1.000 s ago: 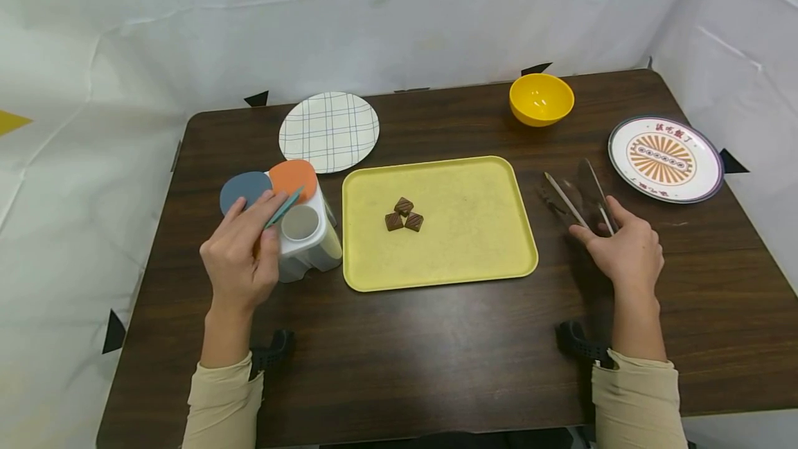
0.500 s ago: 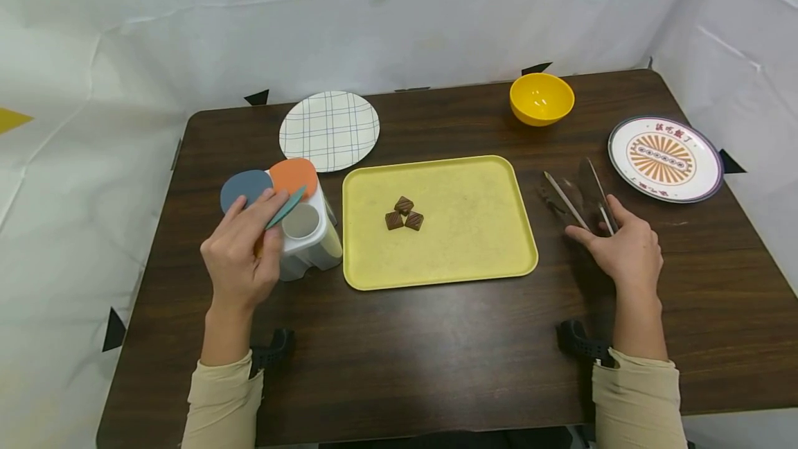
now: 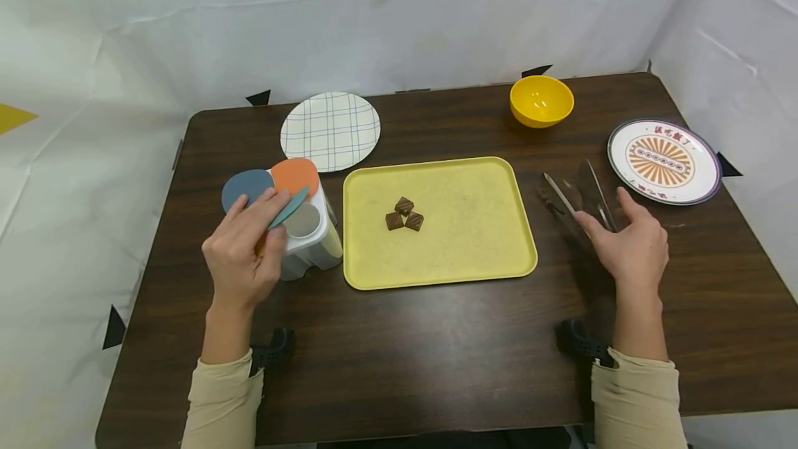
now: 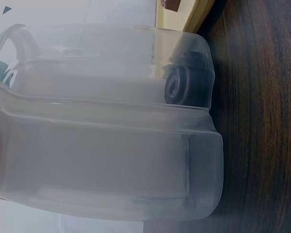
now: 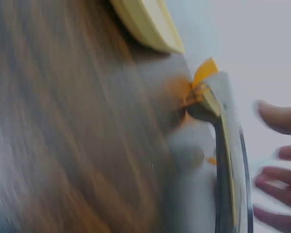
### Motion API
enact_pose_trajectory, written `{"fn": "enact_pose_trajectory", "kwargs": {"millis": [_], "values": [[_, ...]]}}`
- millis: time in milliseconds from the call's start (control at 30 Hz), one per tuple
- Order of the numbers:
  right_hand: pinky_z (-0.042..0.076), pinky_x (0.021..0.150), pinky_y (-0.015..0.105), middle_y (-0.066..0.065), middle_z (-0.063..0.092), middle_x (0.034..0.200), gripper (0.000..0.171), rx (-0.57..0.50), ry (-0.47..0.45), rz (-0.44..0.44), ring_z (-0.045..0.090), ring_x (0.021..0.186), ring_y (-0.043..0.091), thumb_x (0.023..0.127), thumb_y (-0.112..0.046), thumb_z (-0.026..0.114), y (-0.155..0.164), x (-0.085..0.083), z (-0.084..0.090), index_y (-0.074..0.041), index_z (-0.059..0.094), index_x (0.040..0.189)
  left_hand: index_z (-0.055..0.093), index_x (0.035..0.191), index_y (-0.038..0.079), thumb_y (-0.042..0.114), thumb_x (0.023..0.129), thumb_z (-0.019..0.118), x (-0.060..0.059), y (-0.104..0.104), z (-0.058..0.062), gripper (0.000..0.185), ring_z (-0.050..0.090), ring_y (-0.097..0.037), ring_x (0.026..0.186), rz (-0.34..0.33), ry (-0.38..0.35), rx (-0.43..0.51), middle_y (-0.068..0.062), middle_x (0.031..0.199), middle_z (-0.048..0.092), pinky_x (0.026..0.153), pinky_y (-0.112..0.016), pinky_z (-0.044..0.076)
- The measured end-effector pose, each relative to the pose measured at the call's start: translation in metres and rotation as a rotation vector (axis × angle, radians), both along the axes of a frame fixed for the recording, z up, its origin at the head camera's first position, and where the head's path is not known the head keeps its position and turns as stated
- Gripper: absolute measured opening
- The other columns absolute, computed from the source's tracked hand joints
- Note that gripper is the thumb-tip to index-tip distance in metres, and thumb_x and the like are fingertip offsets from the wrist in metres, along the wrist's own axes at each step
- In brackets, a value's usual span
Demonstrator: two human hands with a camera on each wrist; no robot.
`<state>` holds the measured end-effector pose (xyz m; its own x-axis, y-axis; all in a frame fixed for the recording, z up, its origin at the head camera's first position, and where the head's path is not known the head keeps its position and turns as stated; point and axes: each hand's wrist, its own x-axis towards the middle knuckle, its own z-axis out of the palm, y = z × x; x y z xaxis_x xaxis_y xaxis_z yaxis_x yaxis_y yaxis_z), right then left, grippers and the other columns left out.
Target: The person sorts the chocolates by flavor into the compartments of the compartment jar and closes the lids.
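My left hand (image 3: 242,255) pinches the teal lid (image 3: 290,206) of a translucent multi-compartment container (image 3: 321,248), tilted up beside a round grey-white opening. Blue (image 3: 246,186) and orange (image 3: 295,176) lids lie flat on the container's other compartments. The left wrist view shows its clear wall (image 4: 97,160), with a dark ringed object (image 4: 184,85) at the base. My right hand (image 3: 632,248) is spread around the handle end of metal tongs (image 3: 559,192) on the table. In the right wrist view its fingers (image 5: 281,174) stand apart from the tongs, whose tip looks fork-like (image 5: 206,102).
A yellow tray (image 3: 461,248) with three brown chocolate-like squares (image 3: 404,215) lies between my hands. A checked plate (image 3: 330,131) is behind the container. A yellow bowl (image 3: 541,100) stands at the back, and a patterned plate (image 3: 663,161) lies to the right.
My right hand's fingers have spread and come off the tongs, shifting slightly right. The tongs stay where they lay. The left hand keeps holding the teal lid, almost unmoved.
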<state>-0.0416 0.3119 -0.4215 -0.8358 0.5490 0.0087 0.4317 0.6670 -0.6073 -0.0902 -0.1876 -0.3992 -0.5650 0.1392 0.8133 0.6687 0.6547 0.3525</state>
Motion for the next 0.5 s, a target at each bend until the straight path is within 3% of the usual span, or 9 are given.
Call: {"fn": "enact_pose_trajectory", "kwargs": {"millis": [100,167,233,333,500], "values": [[0.046,0.095,0.038,0.011,0.065,0.127,0.06,0.004,0.289,-0.027,0.06,0.116,0.028,0.084,-0.032,0.077,-0.013,-0.005,0.004,-0.017,0.059,0.138,0.075,0.113,0.006,0.038,0.095,0.048,0.0,0.0,-0.001,0.045,0.069,-0.032,0.1,-0.003,0.002,-0.002,-0.008,0.109,0.073,0.094,-0.059,0.046],[0.047,0.087,0.024,0.008,0.07,0.118,0.049,0.017,0.481,0.035,0.064,0.106,0.021,0.081,-0.019,0.08,-0.024,-0.01,0.008,-0.013,0.068,0.127,0.075,0.112,0.006,0.039,0.095,0.048,0.0,0.001,-0.001,0.046,0.07,-0.032,0.1,-0.005,0.007,-0.002,-0.008,0.109,0.073,0.093,-0.06,0.046],[0.044,0.083,0.015,0.006,0.071,0.115,0.044,-0.003,0.604,0.146,0.065,0.102,0.018,0.079,-0.011,0.081,-0.038,-0.016,0.014,-0.01,0.071,0.121,0.075,0.111,0.006,0.04,0.095,0.048,0.0,0.001,-0.001,0.046,0.07,-0.032,0.099,-0.009,0.012,0.0,-0.008,0.108,0.073,0.092,-0.061,0.046],[0.045,0.086,0.015,0.009,0.071,0.112,0.041,-0.03,0.704,0.341,0.067,0.1,0.022,0.077,-0.003,0.081,-0.062,-0.024,0.021,-0.006,0.073,0.117,0.076,0.11,0.006,0.041,0.095,0.049,-0.001,0.001,0.0,0.047,0.07,-0.033,0.099,-0.017,0.016,0.001,-0.008,0.108,0.073,0.092,-0.061,0.046],[0.048,0.096,0.032,0.011,0.07,0.117,0.042,-0.026,0.721,0.649,0.066,0.107,0.027,0.078,-0.004,0.081,-0.109,-0.034,0.022,-0.001,0.071,0.119,0.077,0.109,0.007,0.043,0.091,0.053,0.0,-0.001,0.0,0.046,0.069,-0.032,0.102,-0.029,0.017,-0.032,-0.008,0.109,0.073,0.095,-0.059,0.045]]}}
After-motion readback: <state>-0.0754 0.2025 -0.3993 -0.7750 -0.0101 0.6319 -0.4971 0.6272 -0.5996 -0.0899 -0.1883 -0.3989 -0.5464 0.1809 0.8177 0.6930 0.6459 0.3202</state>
